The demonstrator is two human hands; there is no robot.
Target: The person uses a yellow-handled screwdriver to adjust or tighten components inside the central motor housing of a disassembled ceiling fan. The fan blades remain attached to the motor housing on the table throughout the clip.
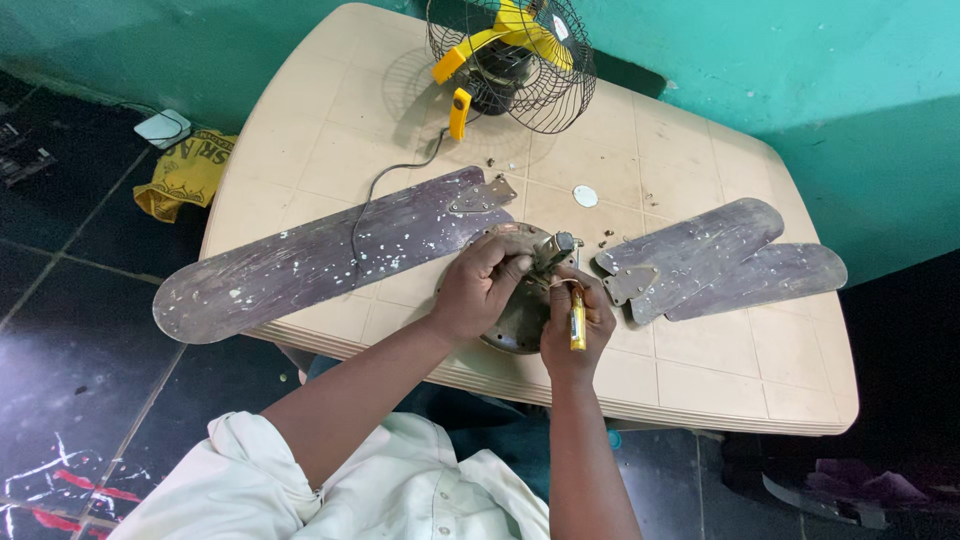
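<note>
The round fan motor (515,300) lies on the cream desk (700,370), near its front edge. The left hand (480,285) rests on top of the motor, fingers curled together on a small metal part (560,245) there. The right hand (578,325) has its grip closed around a yellow screwdriver (577,320), right beside the motor. The tip is hidden, so it may be touching the metal part. A long dusty blade (320,255) lies to the left of the motor, touching it. Two more blades (720,260) lie to the right, one over the other. A small fan (510,60) with yellow blades and a wire cage stands at the back. A yellow cloth (185,170) lies on the floor.
</note>
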